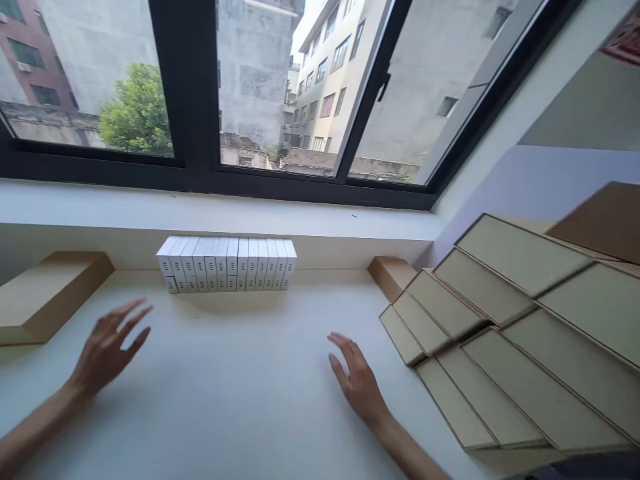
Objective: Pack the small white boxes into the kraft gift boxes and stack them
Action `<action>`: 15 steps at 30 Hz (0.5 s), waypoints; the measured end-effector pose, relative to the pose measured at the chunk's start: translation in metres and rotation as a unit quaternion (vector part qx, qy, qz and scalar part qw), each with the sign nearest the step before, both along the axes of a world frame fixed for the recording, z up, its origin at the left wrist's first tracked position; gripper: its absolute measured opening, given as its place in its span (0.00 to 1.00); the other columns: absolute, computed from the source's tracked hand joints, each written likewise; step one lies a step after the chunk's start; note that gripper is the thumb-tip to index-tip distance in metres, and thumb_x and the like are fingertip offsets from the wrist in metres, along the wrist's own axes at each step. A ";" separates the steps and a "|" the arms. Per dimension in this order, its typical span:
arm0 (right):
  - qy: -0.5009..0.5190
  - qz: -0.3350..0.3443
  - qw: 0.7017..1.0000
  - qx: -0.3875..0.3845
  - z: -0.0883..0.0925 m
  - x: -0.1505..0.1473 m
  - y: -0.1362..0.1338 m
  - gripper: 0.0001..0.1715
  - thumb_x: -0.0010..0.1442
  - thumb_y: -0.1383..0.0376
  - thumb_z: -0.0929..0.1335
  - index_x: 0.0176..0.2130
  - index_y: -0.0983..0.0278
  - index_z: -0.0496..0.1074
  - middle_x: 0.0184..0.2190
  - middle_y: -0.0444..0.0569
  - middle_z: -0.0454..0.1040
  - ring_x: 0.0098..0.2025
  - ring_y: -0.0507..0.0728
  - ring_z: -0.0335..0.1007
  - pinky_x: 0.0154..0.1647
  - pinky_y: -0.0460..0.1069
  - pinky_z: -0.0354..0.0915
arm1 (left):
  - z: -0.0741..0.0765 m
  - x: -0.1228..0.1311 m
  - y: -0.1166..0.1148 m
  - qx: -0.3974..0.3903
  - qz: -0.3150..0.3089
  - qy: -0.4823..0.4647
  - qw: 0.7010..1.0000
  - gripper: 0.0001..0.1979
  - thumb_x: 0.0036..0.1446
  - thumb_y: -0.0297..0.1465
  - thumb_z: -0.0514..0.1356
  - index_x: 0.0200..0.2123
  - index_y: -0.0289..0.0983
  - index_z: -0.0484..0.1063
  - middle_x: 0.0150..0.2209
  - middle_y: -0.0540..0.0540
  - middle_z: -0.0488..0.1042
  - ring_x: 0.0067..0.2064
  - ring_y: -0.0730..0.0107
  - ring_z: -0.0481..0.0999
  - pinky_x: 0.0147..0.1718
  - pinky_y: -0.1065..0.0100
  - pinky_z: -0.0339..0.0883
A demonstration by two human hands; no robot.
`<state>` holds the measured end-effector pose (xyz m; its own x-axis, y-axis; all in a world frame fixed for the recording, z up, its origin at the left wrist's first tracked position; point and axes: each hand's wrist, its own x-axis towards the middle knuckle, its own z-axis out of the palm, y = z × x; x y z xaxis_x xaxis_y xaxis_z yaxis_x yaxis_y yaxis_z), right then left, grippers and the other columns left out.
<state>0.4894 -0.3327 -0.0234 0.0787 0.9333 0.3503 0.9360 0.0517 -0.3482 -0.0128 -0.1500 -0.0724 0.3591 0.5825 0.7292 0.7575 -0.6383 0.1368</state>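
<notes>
My left hand [111,347] hovers over the left part of the white table [240,387], fingers apart and holding nothing. Over the table's right half is my right hand [355,380], also empty, with thumb and fingers spread. Beyond and between the hands, a row of small white boxes [227,263] stands close together against the wall under the window, stacked in two layers with dark print on the facing ends. Neither hand touches them. The stacked flat boxes [500,333] with pale tops and brown edges lie to the right of my right hand.
At the far left lies a cardboard box [60,287] with a pale top. Another brown box [393,275] sits by the wall behind the right stacks. A white sill [225,210] and a dark-framed window [195,87] bound the table's far side.
</notes>
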 end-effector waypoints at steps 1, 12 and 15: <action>-0.020 -0.042 0.998 -0.033 0.002 0.013 0.015 0.22 0.69 0.61 0.60 0.60 0.59 0.67 0.60 0.54 0.70 0.63 0.60 0.65 0.62 0.59 0.66 | -0.009 0.009 -0.004 -0.032 -0.050 0.032 0.998 0.22 0.64 0.36 0.58 0.61 0.53 0.68 0.60 0.47 0.74 0.58 0.54 0.75 0.56 0.56 0.70; -0.044 -0.469 0.881 -0.043 0.057 0.142 0.198 0.29 0.66 0.57 0.69 0.63 0.62 0.64 0.67 0.56 0.59 0.66 0.68 0.57 0.65 0.70 0.55 | -0.030 0.019 -0.006 -0.084 -0.109 0.114 0.984 0.17 0.62 0.35 0.56 0.53 0.52 0.77 0.55 0.49 0.78 0.53 0.59 0.80 0.48 0.63 0.78; -0.047 -0.569 0.819 -0.052 0.068 0.183 0.217 0.27 0.67 0.57 0.69 0.62 0.62 0.65 0.65 0.56 0.62 0.63 0.66 0.61 0.63 0.68 0.59 | -0.044 0.013 -0.004 -0.070 -0.121 0.118 0.983 0.23 0.60 0.36 0.58 0.58 0.59 0.72 0.56 0.54 0.77 0.52 0.60 0.81 0.46 0.65 0.79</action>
<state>0.6729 -0.1161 0.0448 0.8963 0.2986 0.3277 0.3797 -0.8986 -0.2197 0.0000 -0.1540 -0.1165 0.6494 0.5480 0.5272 0.6067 -0.7913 0.0753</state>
